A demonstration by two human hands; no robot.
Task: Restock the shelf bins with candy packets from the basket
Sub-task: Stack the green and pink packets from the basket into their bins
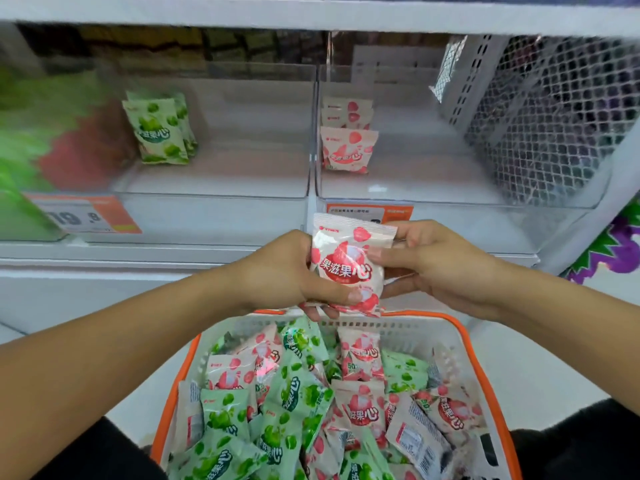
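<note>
Both hands pinch one pink packet (349, 263): left hand (284, 271) at its lower edge, right hand (433, 261) w/ thumb on front, above the basket (485, 368) far rim. Suggest: keep it upright, set it behind the pink stack (346, 147) by the right bin (450, 199) left wall.

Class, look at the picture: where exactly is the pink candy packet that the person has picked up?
In the head view it is centre frame: the pink packet is held between the left hand and right hand, above the basket, below the right bin.
</note>
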